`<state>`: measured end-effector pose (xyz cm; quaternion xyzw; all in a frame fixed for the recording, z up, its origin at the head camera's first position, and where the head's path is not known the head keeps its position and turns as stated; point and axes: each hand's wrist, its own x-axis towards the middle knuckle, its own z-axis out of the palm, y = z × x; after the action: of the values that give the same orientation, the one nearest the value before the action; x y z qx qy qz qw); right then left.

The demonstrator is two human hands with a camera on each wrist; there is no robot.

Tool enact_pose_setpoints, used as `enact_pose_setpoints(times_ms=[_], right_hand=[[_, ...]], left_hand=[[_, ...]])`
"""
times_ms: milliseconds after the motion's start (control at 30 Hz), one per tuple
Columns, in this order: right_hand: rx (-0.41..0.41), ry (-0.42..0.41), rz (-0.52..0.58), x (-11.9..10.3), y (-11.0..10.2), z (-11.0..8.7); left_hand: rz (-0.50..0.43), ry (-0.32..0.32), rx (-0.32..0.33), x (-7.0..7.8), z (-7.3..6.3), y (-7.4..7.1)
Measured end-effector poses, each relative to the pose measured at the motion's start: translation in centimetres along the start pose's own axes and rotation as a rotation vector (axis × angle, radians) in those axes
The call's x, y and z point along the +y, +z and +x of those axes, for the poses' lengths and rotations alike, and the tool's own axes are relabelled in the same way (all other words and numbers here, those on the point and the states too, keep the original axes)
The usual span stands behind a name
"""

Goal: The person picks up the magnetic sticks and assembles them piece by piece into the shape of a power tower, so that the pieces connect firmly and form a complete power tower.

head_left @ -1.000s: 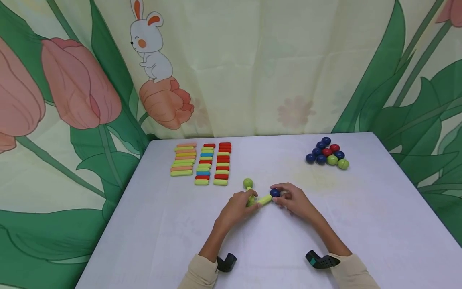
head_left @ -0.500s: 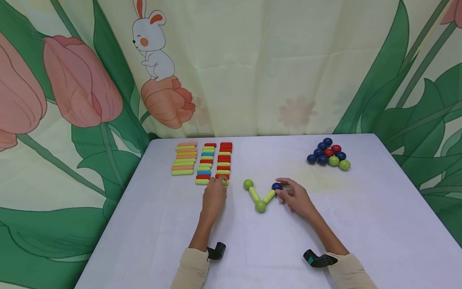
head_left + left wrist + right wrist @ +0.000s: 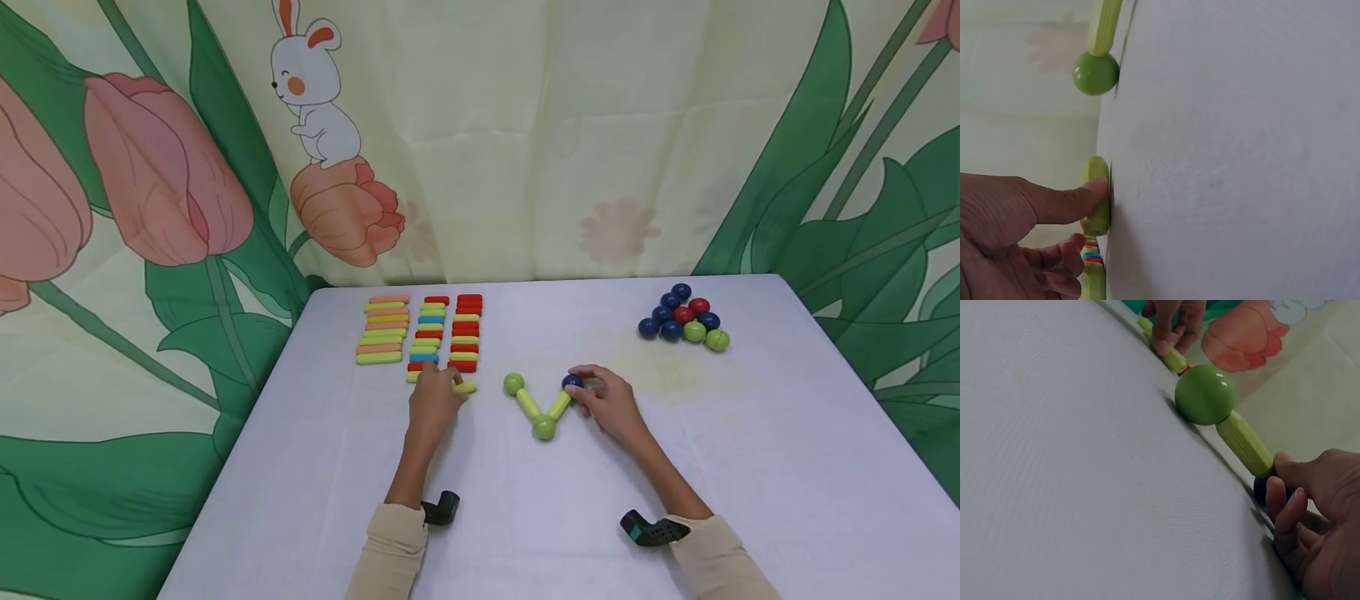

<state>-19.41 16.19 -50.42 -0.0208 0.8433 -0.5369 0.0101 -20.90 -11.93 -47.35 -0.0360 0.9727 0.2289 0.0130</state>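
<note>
Two yellow-green sticks form a V on the table, joined at a green ball. The left stick ends in another green ball, the right stick in a dark blue ball. My right hand holds this blue ball between thumb and fingers, which partly cover it. To the left, my left hand pinches a loose yellow-green stick lying at the near end of the stick columns. The thumb shows on it in the left wrist view; the fingertips behind are hidden.
Columns of red, yellow-green, blue and orange sticks lie at the back left. A cluster of blue, red and green balls sits at the back right. A printed curtain hangs behind the white table.
My left hand has left the V and gone to the sticks, drawing one yellow-green stick slightly towards me. My right hand stays at the blue ball; the V has shifted and opened to view.
</note>
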Motion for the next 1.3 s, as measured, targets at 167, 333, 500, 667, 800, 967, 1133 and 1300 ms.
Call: enact_pose_setpoints(times_ms=[167, 333, 500, 667, 800, 967, 1133, 1300], right_hand=[[-0.024, -0.002, 0.016, 0.1, -0.1, 0.3], [-0.071, -0.017, 0.024, 0.3, 0.0, 0.6], [-0.128, -0.064, 0.011, -1.6, -0.2, -0.1], [-0.175, -0.077, -0.001, -3.8, -0.4, -1.0], [-0.191, -0.080, -0.007, -3.9, -0.3, -1.0], [-0.183, -0.076, -0.016, -3.9, -0.2, -1.1], [-0.171, -0.088, -0.016, -3.9, -0.1, -1.1], [-0.176, -0.103, -0.016, -3.8, -0.1, -1.1]], left_hand=[[-0.198, 0.003, -0.060, -0.1, 0.2, 0.2], [-0.461, -0.020, -0.085, 0.1, 0.5, 0.5], [-0.607, -0.059, -0.125, 0.7, 0.9, 0.8], [-0.599, -0.025, -0.228, 1.9, 0.9, 1.5], [-0.533, 0.018, -0.287, 2.5, 0.5, 2.3], [-0.462, 0.073, -0.329, 3.1, 0.1, 2.6], [-0.338, 0.148, -0.365, 3.5, -0.3, 2.5], [-0.258, 0.180, -0.361, 3.8, -0.7, 2.4]])
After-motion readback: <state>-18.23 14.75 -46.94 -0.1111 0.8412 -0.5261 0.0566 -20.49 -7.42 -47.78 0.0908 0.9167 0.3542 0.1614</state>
